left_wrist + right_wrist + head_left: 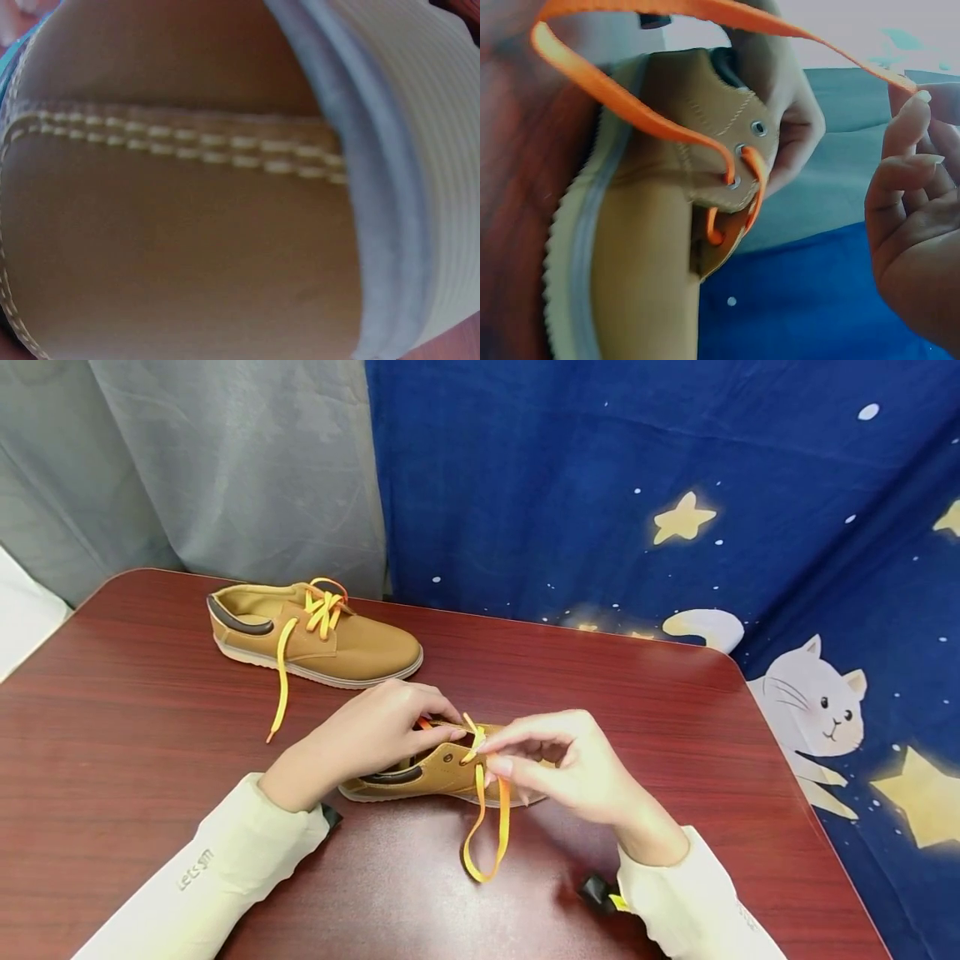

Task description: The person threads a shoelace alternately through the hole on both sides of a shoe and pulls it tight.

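A tan shoe (431,778) lies on the table with its toe to the right. My left hand (375,727) grips the edge of its opening, thumb on the near side; its fingertips are partly hidden. With thumb and forefinger my right hand (581,768) pinches the yellow-orange shoelace (600,84) just above the eyelets. Below that hand the lace hangs in a loop over the shoe's near side. One eyelet (759,128) has no lace through it in the right wrist view. The left wrist view is filled by the shoe's stitched leather side (172,247).
A second tan shoe (375,647) stands farther back on the left, its loose lace end (282,672) trailing onto the dark red table (135,718). Behind the table hang a grey curtain (247,468) and a blue one with stars (525,485).
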Action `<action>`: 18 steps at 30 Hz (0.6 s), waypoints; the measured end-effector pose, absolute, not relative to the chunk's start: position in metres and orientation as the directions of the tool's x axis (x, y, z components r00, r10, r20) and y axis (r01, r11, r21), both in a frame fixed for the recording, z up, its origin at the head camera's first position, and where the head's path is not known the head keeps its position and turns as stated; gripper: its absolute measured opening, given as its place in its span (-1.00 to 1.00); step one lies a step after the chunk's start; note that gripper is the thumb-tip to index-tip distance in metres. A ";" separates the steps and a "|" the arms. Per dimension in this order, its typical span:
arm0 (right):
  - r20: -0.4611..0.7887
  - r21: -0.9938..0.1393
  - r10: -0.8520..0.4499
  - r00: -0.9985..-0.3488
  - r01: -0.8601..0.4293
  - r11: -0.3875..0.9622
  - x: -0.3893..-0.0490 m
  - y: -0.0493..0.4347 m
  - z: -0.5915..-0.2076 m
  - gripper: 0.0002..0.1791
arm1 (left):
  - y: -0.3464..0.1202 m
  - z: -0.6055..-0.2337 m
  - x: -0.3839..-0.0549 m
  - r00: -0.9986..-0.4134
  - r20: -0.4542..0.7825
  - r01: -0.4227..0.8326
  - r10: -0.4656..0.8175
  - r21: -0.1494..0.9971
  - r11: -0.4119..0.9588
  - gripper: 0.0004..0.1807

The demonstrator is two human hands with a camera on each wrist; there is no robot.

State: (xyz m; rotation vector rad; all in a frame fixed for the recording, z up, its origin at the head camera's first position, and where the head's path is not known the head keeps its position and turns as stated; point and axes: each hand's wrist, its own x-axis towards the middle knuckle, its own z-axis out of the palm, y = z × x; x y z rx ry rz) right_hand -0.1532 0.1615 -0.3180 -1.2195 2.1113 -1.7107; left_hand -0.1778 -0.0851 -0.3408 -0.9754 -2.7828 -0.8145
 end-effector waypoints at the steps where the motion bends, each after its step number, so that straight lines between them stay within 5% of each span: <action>1: 0.363 -0.874 -0.670 -0.648 -0.485 -0.004 -0.155 0.159 -0.316 -0.84 | -0.085 -0.341 -0.178 -0.792 0.247 0.604 0.558 0.455 0.655 -0.89; 10: 0.376 -0.883 -0.705 -0.602 -0.463 -0.075 -0.175 0.143 -0.307 -0.79 | -0.084 -0.343 -0.179 -0.792 0.240 0.604 0.562 0.449 0.659 -0.92; 18: 0.330 -0.894 -0.577 -0.747 -0.444 0.063 -0.183 0.136 -0.314 -0.77 | -0.086 -0.342 -0.180 -0.786 0.250 0.614 0.566 0.428 0.664 -0.88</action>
